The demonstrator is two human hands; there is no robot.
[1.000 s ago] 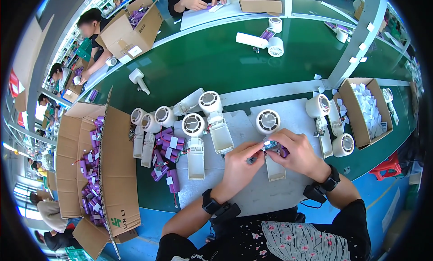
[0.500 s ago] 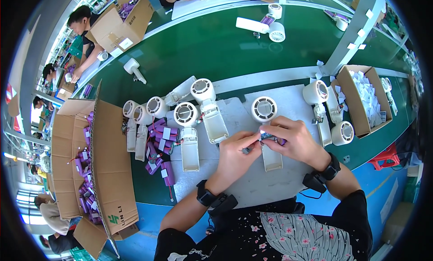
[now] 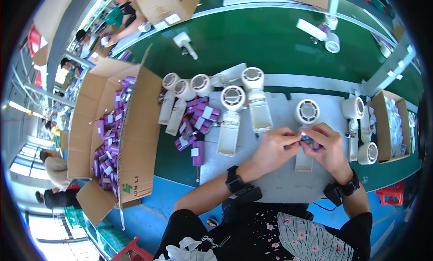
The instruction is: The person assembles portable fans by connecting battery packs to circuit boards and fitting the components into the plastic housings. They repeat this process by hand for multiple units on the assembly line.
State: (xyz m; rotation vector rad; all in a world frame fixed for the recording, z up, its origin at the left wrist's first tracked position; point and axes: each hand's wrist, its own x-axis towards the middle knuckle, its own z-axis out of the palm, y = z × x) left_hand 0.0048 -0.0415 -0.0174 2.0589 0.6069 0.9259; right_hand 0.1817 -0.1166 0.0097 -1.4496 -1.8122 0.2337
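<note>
Head view, and we start on the left, where a big open carton (image 3: 140, 121) stands loaded with purple battery packs (image 3: 109, 141). Beyond it, on the far side, a co-worker's forearm (image 3: 124, 31) reaches along the bench. Moving right, three white handheld fans (image 3: 200, 85) sit bunched together, and just near of them it's a jumble of loose battery packs (image 3: 198, 155) with red wires trailing. Next up, an open-handled fan (image 3: 228, 141), hollow side showing, and a second open-handled fan (image 3: 260, 114) lies a touch farther away, both on the grey mat (image 3: 261, 182).

Now the action! Left hand (image 3: 276, 148) comes in, black band at the wrist, thumb and forefinger pinching the left end of a small blue circuit board (image 3: 306, 138); something dark sits under those fingers, too hidden to name. Right behind the board is the centre fan (image 3: 307, 111), round head on the far side, handle running near, partly covered by the hands. Right hand (image 3: 328, 148) has the board's other end pinched between thumb and forefinger, with a bit of purple peeking out below.

Farther right, another fan (image 3: 353, 108) lies beside a loose fan head (image 3: 367, 153), then a carton of white paper slips (image 3: 393, 121), and, lower down, a red stool (image 3: 390, 194).
</note>
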